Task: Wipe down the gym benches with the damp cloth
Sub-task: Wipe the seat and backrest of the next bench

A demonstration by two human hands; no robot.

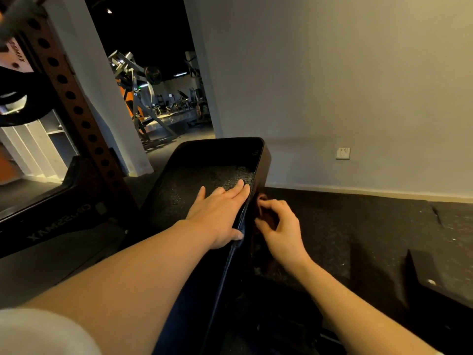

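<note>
A black padded gym bench runs away from me up the middle of the view. My left hand lies flat on its top near the right edge, fingers straight and thumb hooked over the rim. My right hand is against the bench's right side, just below the top. Its fingers are curled round a dark reddish cloth, which is dim and mostly hidden by the fingers and the bench's shadow.
A brown rack upright with holes and a black weight plate stand close on the left. A wall with a socket is behind the bench. A dark flat slab lies on the rubber floor at right. A doorway shows more machines.
</note>
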